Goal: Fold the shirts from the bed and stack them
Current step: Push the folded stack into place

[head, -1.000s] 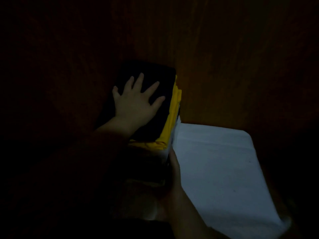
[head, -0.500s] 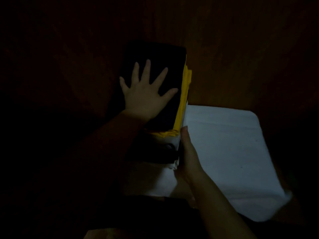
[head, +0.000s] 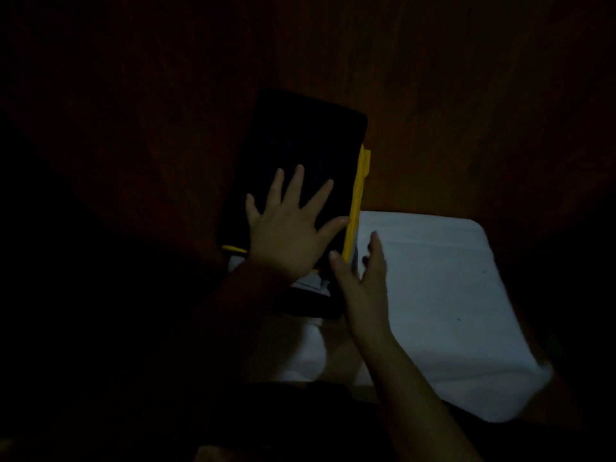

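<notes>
The task looks well along. A stack of folded shirts sits on a dark reddish-brown surface; the light is too dim to tell whether this is the bed. A black shirt lies on top. Directly under it is a yellow shirt, whose edge shows along the right side and at the near left corner. Below that, pale and dark layers peek out at the near end.

The left hand rests flat on the black shirt, its fingers spread wide, pressing the pile down. The right hand stands edge-on against the right side of the stack, fingers straight and slightly apart, gripping nothing. It seems to be squaring the edges.

Just beside the stack on the right lies a white shirt, folded into a flat rectangle and touching or nearly touching the pile. It is probably the next piece to go on top. Whether more shirts wait out of view cannot be told.

No basket, box or drawer shows; the shirts lie straight on the surface.
</notes>
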